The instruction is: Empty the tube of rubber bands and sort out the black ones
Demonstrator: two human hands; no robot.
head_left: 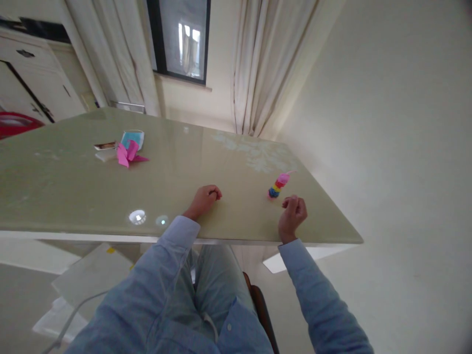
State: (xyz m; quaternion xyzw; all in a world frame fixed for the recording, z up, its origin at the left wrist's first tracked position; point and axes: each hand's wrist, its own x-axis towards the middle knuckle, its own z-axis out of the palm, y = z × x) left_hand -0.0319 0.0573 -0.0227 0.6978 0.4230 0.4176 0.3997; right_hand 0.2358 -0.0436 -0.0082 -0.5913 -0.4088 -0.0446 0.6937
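My left hand (205,199) rests on the greenish tabletop (169,182) near its front edge, fingers curled into a loose fist with nothing seen in it. To the right, my right hand (292,214) is also curled closed, its wrist above the table's front edge, and nothing shows in it. Just beyond and slightly left of my right hand is a small colourful object (279,185) with pink, red, yellow and blue bands. It appears apart from the fingers.
At the back left of the table lie a pink folded-paper shape (128,153), a blue face mask (132,139) and a small brown-and-white item (105,146). A white wall (398,147) borders the right side. Curtains (258,64) hang behind the table.
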